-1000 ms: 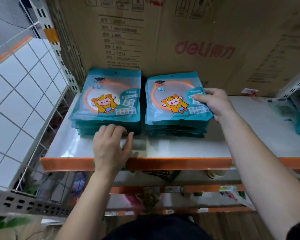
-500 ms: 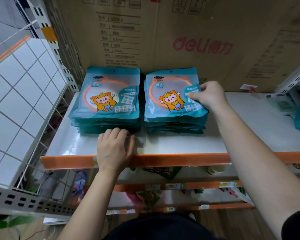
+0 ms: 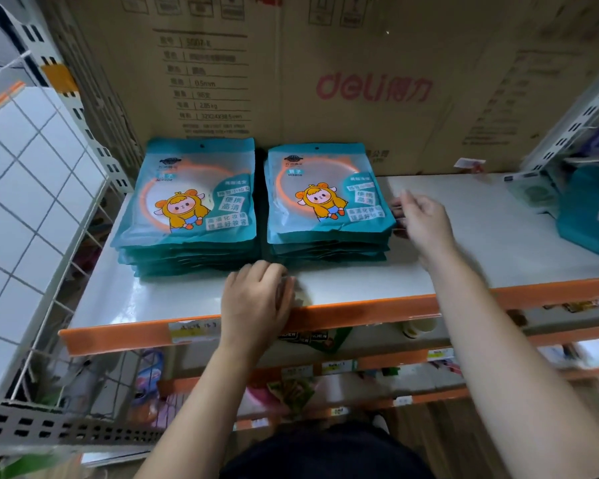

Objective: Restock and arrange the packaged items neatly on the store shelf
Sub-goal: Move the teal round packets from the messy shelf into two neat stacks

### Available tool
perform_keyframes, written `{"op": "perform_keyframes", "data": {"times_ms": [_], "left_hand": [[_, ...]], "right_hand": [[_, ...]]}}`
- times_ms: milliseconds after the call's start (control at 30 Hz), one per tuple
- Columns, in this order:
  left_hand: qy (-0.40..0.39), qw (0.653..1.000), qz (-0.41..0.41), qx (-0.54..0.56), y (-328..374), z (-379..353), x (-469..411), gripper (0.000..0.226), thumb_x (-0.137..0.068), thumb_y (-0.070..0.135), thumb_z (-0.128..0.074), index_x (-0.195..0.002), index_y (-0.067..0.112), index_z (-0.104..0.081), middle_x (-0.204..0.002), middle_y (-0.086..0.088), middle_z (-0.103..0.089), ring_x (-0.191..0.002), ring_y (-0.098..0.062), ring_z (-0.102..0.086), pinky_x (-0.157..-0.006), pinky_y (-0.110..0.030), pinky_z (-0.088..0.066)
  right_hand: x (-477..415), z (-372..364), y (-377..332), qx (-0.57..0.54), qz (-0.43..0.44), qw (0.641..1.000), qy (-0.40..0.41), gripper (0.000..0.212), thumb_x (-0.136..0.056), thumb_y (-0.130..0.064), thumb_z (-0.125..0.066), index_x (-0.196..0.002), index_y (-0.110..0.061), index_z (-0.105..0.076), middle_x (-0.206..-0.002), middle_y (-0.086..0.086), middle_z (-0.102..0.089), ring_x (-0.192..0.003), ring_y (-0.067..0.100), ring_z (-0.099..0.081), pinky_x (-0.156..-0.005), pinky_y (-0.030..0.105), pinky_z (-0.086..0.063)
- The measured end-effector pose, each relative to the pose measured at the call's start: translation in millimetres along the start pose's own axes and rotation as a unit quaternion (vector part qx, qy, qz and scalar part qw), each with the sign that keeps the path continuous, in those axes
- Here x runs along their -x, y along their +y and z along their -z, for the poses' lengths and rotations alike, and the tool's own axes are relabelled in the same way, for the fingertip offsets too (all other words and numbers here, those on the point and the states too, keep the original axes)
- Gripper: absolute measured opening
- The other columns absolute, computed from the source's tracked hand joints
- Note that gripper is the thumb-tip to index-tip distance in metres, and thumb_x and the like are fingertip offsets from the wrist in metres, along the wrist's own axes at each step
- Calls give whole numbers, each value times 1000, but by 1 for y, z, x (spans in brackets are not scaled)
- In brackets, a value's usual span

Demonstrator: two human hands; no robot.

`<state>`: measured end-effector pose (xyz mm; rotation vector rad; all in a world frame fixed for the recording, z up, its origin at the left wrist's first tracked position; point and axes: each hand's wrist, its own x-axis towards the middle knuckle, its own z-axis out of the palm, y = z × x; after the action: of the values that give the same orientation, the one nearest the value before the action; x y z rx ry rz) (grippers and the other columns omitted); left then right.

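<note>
Below the "deli" carton (image 3: 374,88), two teal "MIRROR" packet stacks (image 3: 325,202) sit mid-frame on the shelf (image 3: 481,243); the right hand (image 3: 424,223) has let go, grip apart beside them, left hand (image 3: 256,299) grip loose, empty, at their front.

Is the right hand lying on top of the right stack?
No, the right hand is beside the right stack, off its right edge, not on top.

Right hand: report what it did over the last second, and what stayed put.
The right hand released the top teal mirror packet of the right-hand stack and drew back rightward, fingers loose, beside the stack's edge. The left hand still rests on the white shelf before the stacks. The left-hand stack and its neighbour stayed put.
</note>
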<state>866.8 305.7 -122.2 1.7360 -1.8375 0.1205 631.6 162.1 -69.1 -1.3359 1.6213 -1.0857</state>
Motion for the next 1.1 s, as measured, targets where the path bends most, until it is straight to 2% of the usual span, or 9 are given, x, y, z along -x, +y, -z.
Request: {"op": "perform_keyframes", "data": {"times_ms": [133,267,333,600,700,833,933,1033,1100], "left_hand": [[-60,997,-39,11,44,-18,-11,24,-95,36,-47,-95,19,-63,-91,1,-64,-82,-19,-57,-73,-33,-41],[-112,990,-83,19,90,-38,-27,25,-97,37,-45,-100,20,-63,-95,2,-62,-88,-19,-57,-78,-35,-46],[-127,986,-105,22,116,-47,-33,25,-97,37,-46,-102,20,-64,-96,2,-63,-90,-20,-58,-80,-36,-45],[-130,976,-152,82,243,-91,-56,22,-94,31,-53,-102,17,-69,-99,-1,-69,-90,-27,-62,-77,-38,-47],[-141,973,-163,77,298,-117,-63,21,-94,33,-54,-107,22,-66,-105,1,-67,-96,-25,-60,-81,-37,-43],[-132,972,-177,87,376,-146,-72,24,-95,36,-48,-105,22,-66,-102,0,-67,-94,-24,-61,-81,-37,-43],[-130,971,-179,86,426,-162,-79,27,-96,40,-43,-108,25,-63,-106,2,-65,-97,-20,-59,-86,-37,-44],[-130,970,-180,96,464,-174,-84,30,-96,41,-40,-110,25,-61,-108,3,-65,-100,-19,-58,-88,-36,-44],[-128,969,-182,103,485,-182,-90,27,-96,40,-45,-110,24,-61,-111,2,-65,-103,-19,-58,-88,-35,-43]], "right_hand": [[22,30,32,-15,11,998,54,20,-99,-33,-50,-85,-29,-64,-85,-3,-67,-83,17,-65,-75,34,-55],[42,71,61,14,20,997,77,11,-96,-24,-55,-91,-24,-65,-81,-1,-66,-78,20,-65,-81,50,-55],[50,97,72,39,33,994,93,10,-95,-19,-55,-97,-21,-65,-84,0,-66,-84,23,-65,-83,51,-54],[64,224,110,177,67,968,162,21,-97,-24,-55,-116,-23,-63,-93,-14,-61,-82,-8,-54,-71,7,-41],[61,280,127,205,64,961,177,24,-96,-26,-56,-119,-24,-62,-88,-18,-57,-80,-12,-52,-64,3,-39],[47,353,146,216,71,954,198,24,-94,-23,-59,-117,-17,-65,-87,-10,-61,-77,-9,-54,-66,1,-40],[39,398,155,213,65,953,203,24,-94,-21,-59,-116,-15,-66,-87,-4,-65,-77,1,-59,-70,9,-45],[39,434,163,218,56,953,202,23,-94,-21,-58,-115,-15,-67,-86,5,-68,-78,14,-62,-75,32,-52],[36,455,167,215,55,953,207,20,-94,-21,-58,-112,-16,-67,-89,5,-68,-79,14,-62,-74,26,-51]]}}
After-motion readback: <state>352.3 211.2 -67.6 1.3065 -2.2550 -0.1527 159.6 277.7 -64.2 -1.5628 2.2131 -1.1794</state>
